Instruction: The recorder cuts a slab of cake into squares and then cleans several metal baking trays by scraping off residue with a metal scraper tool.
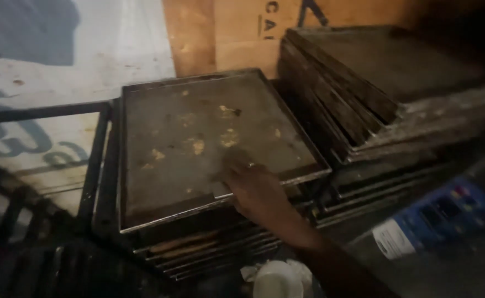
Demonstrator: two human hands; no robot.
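Right hand: right hand [253, 185] reaches in from lower right; palm down on the near right part of the top tray, fingers laid forward close together, flat on the metal, not clamped on anything that shows. A ring sits on one finger.
Left hand: out of view.
Top tray: dark, greasy rectangular metal baking tray [209, 138] with a low rim, lying flat, slightly skewed, uppermost on its stack; pale yellowish crumbs stuck across its middle. The hand rests on it near the front rim, probably the nearest edge to reach.
Stack below: pile of similar dark trays [209, 248], edges showing under the top one.
Second stack: tall pile of dark metal trays [364, 83] just to the right, upper ones tilted and leaning.
Rack: black metal bar frame [96, 160] to the left of the stack.
Backdrop: brown cardboard sheet [237, 38] behind; printed white sheet [60, 60] at left.
Foreground: white round cup-like object [278, 281], blurred; blue printed packet [436, 215] at right.
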